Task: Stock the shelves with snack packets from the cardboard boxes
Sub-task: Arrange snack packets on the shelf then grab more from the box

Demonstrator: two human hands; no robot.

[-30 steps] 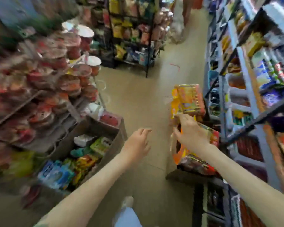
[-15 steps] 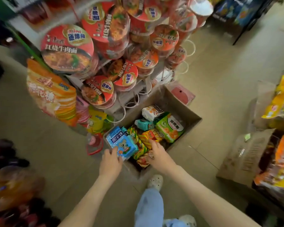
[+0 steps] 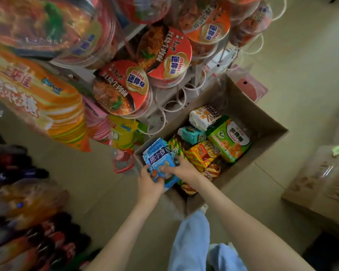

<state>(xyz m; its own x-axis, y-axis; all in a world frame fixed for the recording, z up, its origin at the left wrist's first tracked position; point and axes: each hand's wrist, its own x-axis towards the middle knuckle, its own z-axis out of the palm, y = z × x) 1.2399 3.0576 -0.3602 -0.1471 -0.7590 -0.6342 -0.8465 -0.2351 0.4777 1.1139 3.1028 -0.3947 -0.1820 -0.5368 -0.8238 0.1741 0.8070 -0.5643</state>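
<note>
seemingly a shop; noodle cups (image 3: 164, 55) racked, snacks (image 3: 229, 141) boxed

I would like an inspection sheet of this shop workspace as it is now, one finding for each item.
Surface: beige tiled floor.
Job's things: open brown cardboard box on the floor, holding mixed snack packets; blue snack packet at its near left corner.
Clutter: pink flat box behind the cardboard box.
Grippers: left hand and right hand both hold the blue snack packet.
Cables: nothing seen.
Surroundings: white wire rack with red-lidded noodle cups; closed cardboard carton at right.
</note>
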